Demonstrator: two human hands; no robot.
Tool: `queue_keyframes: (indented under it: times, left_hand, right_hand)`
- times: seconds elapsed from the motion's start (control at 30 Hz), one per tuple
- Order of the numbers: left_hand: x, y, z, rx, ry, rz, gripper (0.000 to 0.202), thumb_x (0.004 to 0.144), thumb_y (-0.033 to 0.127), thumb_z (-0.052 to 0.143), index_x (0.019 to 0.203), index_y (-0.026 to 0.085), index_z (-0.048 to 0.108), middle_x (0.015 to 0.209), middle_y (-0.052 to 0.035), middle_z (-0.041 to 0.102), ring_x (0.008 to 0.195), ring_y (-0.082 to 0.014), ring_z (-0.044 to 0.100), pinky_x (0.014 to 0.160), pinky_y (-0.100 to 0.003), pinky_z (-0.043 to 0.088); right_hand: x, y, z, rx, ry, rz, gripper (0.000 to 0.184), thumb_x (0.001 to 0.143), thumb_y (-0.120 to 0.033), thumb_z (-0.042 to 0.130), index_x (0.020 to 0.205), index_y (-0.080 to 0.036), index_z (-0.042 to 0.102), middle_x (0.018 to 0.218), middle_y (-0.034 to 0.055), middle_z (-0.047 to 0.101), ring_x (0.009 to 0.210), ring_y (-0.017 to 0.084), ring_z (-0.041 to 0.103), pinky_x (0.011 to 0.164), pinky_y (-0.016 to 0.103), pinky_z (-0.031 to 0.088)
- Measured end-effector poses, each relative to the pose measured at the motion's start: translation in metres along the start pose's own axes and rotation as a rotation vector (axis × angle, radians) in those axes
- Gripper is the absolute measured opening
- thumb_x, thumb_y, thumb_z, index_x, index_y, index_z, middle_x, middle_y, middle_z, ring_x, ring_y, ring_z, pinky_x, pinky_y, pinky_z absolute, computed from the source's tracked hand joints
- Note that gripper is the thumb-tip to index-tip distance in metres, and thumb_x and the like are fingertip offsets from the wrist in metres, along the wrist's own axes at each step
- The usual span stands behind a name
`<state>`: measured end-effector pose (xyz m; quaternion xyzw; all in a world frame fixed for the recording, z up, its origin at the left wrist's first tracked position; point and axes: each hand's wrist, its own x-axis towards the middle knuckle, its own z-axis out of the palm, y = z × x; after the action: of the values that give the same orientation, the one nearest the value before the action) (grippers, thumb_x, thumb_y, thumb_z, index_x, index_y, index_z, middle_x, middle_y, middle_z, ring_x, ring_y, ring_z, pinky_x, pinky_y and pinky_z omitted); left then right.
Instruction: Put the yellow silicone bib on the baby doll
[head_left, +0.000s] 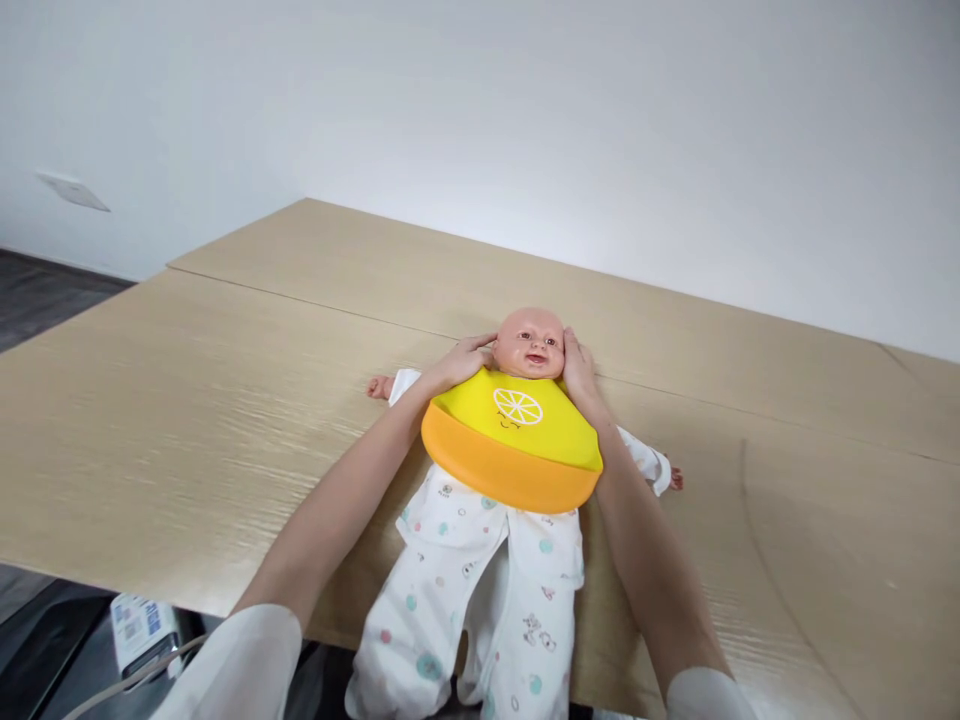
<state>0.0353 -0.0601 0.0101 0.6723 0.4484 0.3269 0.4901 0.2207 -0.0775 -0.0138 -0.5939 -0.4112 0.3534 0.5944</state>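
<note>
A baby doll [529,343] lies on its back on the wooden table [225,380], dressed in a white patterned romper [480,590]. A yellow and orange silicone bib [514,440] with a lemon print covers its chest. My left hand [465,360] sits at the left side of the doll's neck, at the bib's upper corner. My right hand [577,370] rests against the right side of the doll's head and neck. Both sets of fingertips reach behind the neck and are hidden there. The doll's legs hang over the near table edge.
The light wooden table runs far to the left and right, with a seam behind the doll's head. A white wall [525,120] stands behind it. A small white box with a label [139,625] and a cable lie below the near edge at left.
</note>
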Motion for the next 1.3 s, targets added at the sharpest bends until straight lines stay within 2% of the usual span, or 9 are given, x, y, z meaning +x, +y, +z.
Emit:
queue_keyframes:
  times: [0.07, 0.17, 0.37, 0.57, 0.83, 1.03, 1.13, 1.3]
  left_hand:
    - [0.004, -0.006, 0.000, -0.018, -0.057, 0.031, 0.055, 0.066, 0.019, 0.047, 0.120, 0.021, 0.056, 0.124, -0.0037, 0.056, 0.111, -0.0229, 0.052, 0.094, -0.032, 0.041]
    - [0.010, -0.013, -0.001, -0.016, -0.092, -0.008, 0.058, 0.066, 0.019, 0.047, 0.123, 0.020, 0.052, 0.122, -0.0048, 0.057, 0.108, -0.0238, 0.054, 0.090, -0.032, 0.044]
    - [0.013, -0.017, -0.001, 0.044, -0.085, 0.002, 0.060, 0.064, 0.019, 0.047, 0.124, 0.019, 0.052, 0.128, -0.0033, 0.052, 0.111, -0.0232, 0.051, 0.092, -0.030, 0.041]
    - [0.018, -0.022, -0.002, 0.061, -0.104, -0.036, 0.063, 0.062, 0.019, 0.048, 0.125, 0.015, 0.051, 0.118, -0.0061, 0.059, 0.100, -0.0258, 0.057, 0.088, -0.035, 0.044]
    - [0.018, -0.023, 0.000, 0.085, -0.061, -0.026, 0.060, 0.061, 0.017, 0.047, 0.120, 0.014, 0.055, 0.116, -0.0056, 0.061, 0.103, -0.0248, 0.055, 0.088, -0.031, 0.043]
    - [0.013, -0.020, 0.000, 0.059, -0.058, 0.034, 0.059, 0.063, 0.016, 0.044, 0.122, 0.016, 0.054, 0.124, -0.0045, 0.055, 0.112, -0.0242, 0.050, 0.094, -0.031, 0.040]
    - [0.013, -0.023, 0.000, 0.067, -0.041, 0.026, 0.062, 0.062, 0.016, 0.044, 0.124, 0.016, 0.051, 0.126, -0.0037, 0.053, 0.115, -0.0241, 0.048, 0.096, -0.031, 0.038]
    - [0.010, -0.026, -0.003, 0.005, -0.047, 0.014, 0.063, 0.062, 0.015, 0.046, 0.125, 0.017, 0.050, 0.130, -0.0043, 0.050, 0.115, -0.0237, 0.047, 0.096, -0.032, 0.038]
  right_hand:
    - [-0.002, 0.000, -0.001, -0.017, -0.007, -0.009, 0.046, 0.080, -0.051, 0.040, 0.079, -0.011, 0.062, 0.083, 0.0062, 0.065, 0.074, 0.013, 0.058, 0.065, 0.023, 0.044]
    - [-0.004, -0.001, -0.003, -0.028, 0.004, 0.004, 0.046, 0.080, -0.053, 0.039, 0.081, -0.012, 0.061, 0.086, 0.0061, 0.064, 0.076, 0.013, 0.058, 0.066, 0.023, 0.043]
    - [-0.004, -0.002, -0.004, -0.104, -0.012, -0.023, 0.049, 0.080, -0.055, 0.038, 0.081, -0.011, 0.060, 0.087, 0.0072, 0.063, 0.076, 0.013, 0.055, 0.065, 0.023, 0.041]
    - [0.000, 0.007, -0.004, -0.045, -0.054, -0.045, 0.048, 0.082, -0.055, 0.037, 0.086, -0.012, 0.059, 0.089, 0.0061, 0.062, 0.079, 0.013, 0.056, 0.071, 0.024, 0.042]
    - [0.004, 0.017, -0.003, -0.014, -0.037, -0.098, 0.045, 0.081, -0.052, 0.038, 0.082, -0.012, 0.057, 0.086, 0.0049, 0.062, 0.077, 0.011, 0.052, 0.068, 0.021, 0.041]
    - [0.003, 0.015, -0.003, -0.042, -0.006, -0.078, 0.039, 0.082, -0.047, 0.039, 0.078, -0.012, 0.057, 0.083, 0.0040, 0.061, 0.074, 0.010, 0.052, 0.066, 0.020, 0.039]
    - [0.002, 0.015, -0.004, -0.043, -0.016, -0.086, 0.040, 0.080, -0.049, 0.040, 0.081, -0.013, 0.057, 0.086, 0.0040, 0.060, 0.074, 0.010, 0.051, 0.066, 0.020, 0.039]
    - [0.002, 0.013, -0.002, -0.006, 0.012, -0.021, 0.038, 0.080, -0.046, 0.040, 0.078, -0.012, 0.056, 0.082, 0.0043, 0.060, 0.073, 0.010, 0.051, 0.067, 0.021, 0.038]
